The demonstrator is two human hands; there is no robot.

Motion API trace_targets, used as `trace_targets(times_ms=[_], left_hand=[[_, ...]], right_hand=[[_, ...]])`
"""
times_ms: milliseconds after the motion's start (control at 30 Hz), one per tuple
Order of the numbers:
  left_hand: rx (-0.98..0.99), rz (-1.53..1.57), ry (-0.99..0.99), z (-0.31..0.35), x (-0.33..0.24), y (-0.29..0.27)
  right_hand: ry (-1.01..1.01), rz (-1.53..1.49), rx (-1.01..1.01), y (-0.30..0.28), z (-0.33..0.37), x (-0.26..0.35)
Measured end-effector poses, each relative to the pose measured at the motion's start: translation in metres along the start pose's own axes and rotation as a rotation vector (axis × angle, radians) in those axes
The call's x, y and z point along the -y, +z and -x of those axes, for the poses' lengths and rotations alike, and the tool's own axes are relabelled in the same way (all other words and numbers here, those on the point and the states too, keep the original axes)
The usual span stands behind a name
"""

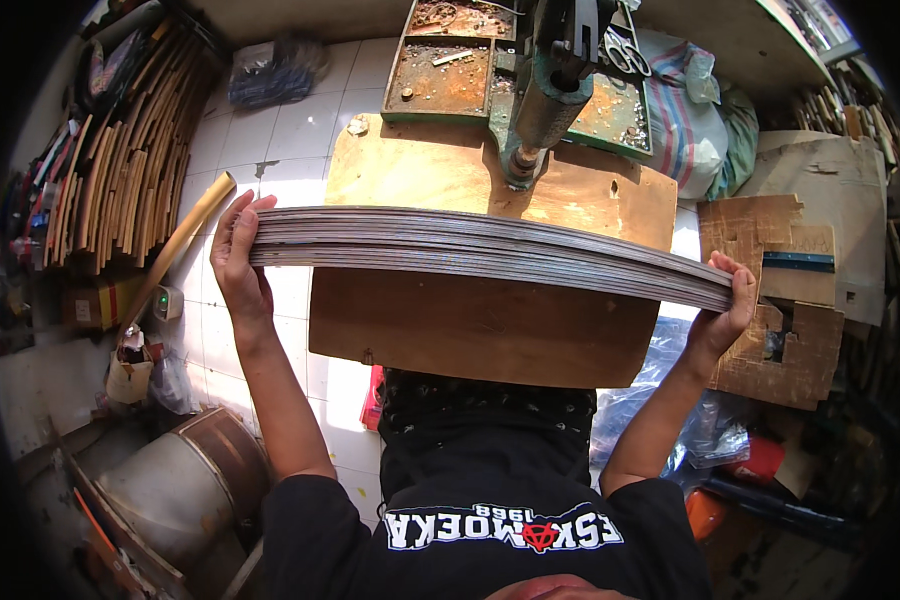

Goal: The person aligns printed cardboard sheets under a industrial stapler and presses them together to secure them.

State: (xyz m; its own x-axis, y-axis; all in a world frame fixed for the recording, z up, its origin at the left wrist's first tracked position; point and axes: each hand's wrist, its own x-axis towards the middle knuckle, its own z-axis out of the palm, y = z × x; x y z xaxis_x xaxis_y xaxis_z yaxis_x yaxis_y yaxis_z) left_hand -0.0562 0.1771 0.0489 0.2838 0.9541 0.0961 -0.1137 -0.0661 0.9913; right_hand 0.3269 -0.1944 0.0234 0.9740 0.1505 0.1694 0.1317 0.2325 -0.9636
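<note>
A thick stack of thin grey sheets [490, 246] spans the space in front of me, its long edges facing up and bowed by the lens. My left hand [238, 252] is closed round the stack's left end, fingers on the far side. The right end is gripped by my right hand [727, 305], a little lower in the picture. Beneath the stack is a wooden tabletop [480, 330]; whether the sheets touch it I cannot tell. Just beyond stands a green-grey upright press-like machine [550, 108], its lower tip over the tabletop.
Green compartment trays [440, 82] with small metal bits flank the machine; scissors [626, 52] lie at the right one. Left are stacked boards [130, 140], a curved tan tube [185, 225] and a metal drum [170, 480]. Cut cardboard [800, 350] and a striped sack [675, 120] are right.
</note>
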Motion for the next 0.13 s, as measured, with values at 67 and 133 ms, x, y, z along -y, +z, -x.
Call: trace_targets(times_ms=[67,133], left_hand=[[0.025,0.024,0.039,-0.003,0.006,-0.007],[-0.017,0.023,0.004,-0.002,0.002,-0.001]], right_hand=[[0.019,0.081,-0.067,0.014,0.006,0.016],[-0.145,0.312,-0.163,0.017,0.011,0.017]])
